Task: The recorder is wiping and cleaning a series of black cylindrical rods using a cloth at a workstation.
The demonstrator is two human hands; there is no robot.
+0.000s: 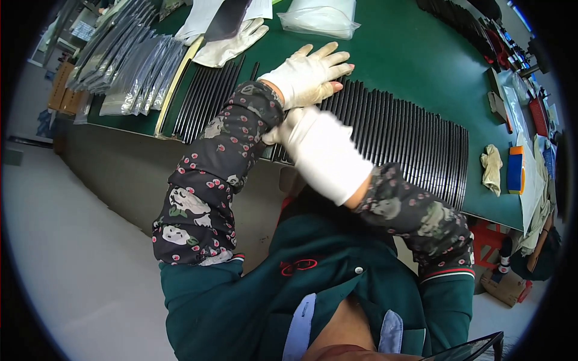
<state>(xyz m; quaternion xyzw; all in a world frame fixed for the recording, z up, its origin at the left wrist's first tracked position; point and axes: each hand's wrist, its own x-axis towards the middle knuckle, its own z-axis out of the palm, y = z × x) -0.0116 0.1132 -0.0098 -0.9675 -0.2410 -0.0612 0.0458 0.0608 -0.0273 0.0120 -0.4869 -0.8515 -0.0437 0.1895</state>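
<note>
My left hand (310, 75), in a white glove with bare fingertips, lies with spread fingers at the far ends of a long row of thin black rods (403, 135). The rods lie side by side along the front of the green table. My right hand (325, 150), also white-gloved, is over the row's left end near the table edge, just below my left hand. Motion smears it and its fingers are partly hidden, so whether it grips a rod cannot be told. A smaller group of black rods (208, 96) lies left of my left forearm.
Stacked clear plastic bags (141, 75) with dark contents are at the left. A spare white glove (232, 45) and a dark phone-like slab (227, 19) rest on papers. Clear plastic bags (319, 18) lie farther back. A crumpled glove (491, 168) and an orange-and-blue object (516, 169) are at the right.
</note>
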